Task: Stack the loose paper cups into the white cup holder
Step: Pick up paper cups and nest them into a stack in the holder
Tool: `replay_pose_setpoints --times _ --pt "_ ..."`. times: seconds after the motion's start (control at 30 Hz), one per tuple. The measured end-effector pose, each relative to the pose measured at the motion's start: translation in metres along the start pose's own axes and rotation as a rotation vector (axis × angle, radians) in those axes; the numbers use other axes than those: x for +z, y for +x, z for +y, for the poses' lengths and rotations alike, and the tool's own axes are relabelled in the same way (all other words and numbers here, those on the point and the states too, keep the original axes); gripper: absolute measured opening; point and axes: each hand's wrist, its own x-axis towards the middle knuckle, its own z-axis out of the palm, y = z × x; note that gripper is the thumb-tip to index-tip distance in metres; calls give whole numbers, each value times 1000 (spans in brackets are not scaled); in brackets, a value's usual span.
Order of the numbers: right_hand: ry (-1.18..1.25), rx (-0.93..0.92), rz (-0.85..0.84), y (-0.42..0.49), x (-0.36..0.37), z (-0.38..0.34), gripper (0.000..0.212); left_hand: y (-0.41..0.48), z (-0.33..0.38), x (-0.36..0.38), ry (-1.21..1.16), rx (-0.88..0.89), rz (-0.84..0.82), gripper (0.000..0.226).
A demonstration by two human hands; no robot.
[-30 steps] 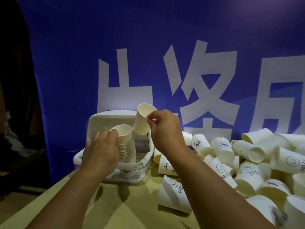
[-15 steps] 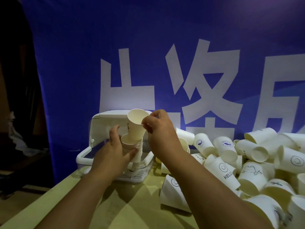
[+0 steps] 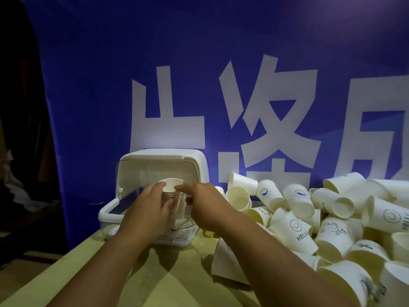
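Upright nested white paper-cup stack in white plastic holder gripped by left hand; right hand, unclasped, nearer loose white paper cups rightward.

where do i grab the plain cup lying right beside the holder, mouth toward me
Probably by the rim: the plain cup lies on its side, mouth open toward the camera, with other cups against its wall. Come from the front with the right hand, thumb inside, fingers outside; the left hand holds the cup stack.
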Motion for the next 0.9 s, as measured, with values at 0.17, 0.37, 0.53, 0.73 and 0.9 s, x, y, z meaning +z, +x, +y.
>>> replay_pose_setpoints --times 0.17,0.37,0.53,0.73,0.9 --pt "89 91 230 -3 -9 1 35 -5 1 -4 25 17 3 51" --pt "107 221 437 -18 -50 22 8 -11 19 -10 298 53 113 58" --pt "-73 328 339 -22 -78 55 14 -24 57 -4 183 282 42 19" --pt "-451 296 -57 -14 -96 106 60 10 104 46 37 253 -365 31" --pt "-701 186 -180 8 -91 127 81 49 104 82 44 243 -440 49"
